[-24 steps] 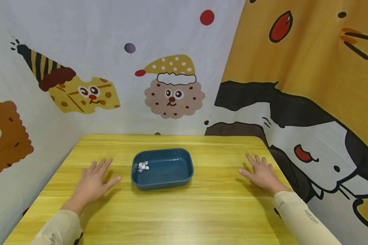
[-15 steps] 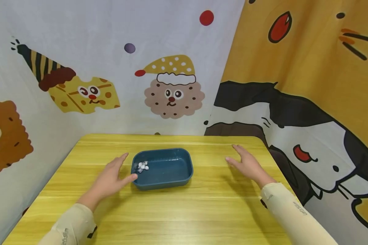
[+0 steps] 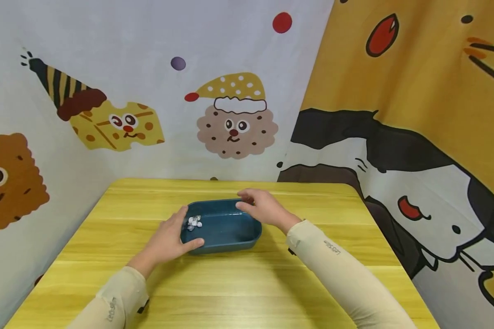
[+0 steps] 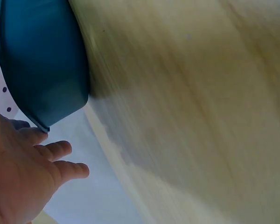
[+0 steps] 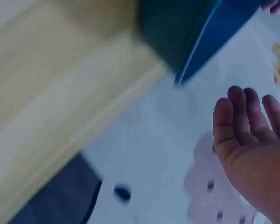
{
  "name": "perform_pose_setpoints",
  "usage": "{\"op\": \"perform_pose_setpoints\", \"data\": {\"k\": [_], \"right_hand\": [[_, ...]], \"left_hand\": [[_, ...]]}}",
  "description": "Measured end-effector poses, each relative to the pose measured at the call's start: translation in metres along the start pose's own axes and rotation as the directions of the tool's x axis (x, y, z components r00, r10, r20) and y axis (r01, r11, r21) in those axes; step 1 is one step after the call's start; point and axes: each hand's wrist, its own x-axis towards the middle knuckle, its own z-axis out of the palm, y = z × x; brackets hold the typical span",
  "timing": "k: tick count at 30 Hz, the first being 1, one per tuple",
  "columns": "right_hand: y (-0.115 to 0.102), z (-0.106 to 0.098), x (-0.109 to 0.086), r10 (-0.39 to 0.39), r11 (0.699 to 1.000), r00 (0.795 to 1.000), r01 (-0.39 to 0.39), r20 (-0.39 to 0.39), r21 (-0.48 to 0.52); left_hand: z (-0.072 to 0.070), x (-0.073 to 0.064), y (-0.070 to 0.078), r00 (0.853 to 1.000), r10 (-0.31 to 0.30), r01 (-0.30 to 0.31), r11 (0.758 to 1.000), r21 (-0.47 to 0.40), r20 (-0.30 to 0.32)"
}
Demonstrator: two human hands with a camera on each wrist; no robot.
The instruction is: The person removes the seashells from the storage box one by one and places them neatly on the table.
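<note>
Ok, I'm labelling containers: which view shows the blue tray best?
The head view: it looks down into the tray, with white pieces at its left end. The left wrist view shows a cropped outer wall; the right wrist view, a blurred corner.

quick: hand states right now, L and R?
Left hand: open, at the left end of the blue bin; contact unclear.
Right hand: open, holding nothing, by the blue bin's far right corner.
</note>
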Motion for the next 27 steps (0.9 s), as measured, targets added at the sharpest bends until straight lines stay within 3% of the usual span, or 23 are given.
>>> {"op": "perform_pose_setpoints", "data": {"k": [6,12,20,27], "right_hand": [[-0.011,0.049,0.031,0.006,0.999,0.989,-0.011,0.150,0.032],[-0.014,0.088,0.053,0.054,0.998,0.980,-0.056,0.191,0.005],[-0.031,0.125,0.066,0.024,0.995,0.985,-0.007,0.174,-0.102],[-0.046,0.139,0.069,0.016,0.958,0.997,0.007,0.079,-0.286]], "left_hand": [[0.001,-0.002,0.000,0.998,-0.027,0.028,0.999,-0.021,0.052],[0.001,-0.006,-0.002,0.990,-0.083,0.093,0.992,-0.081,0.117],[0.005,-0.007,-0.005,0.975,-0.125,0.158,0.971,-0.179,0.186],[0.008,-0.007,-0.005,0.975,-0.125,0.164,0.963,-0.216,0.182]]}}
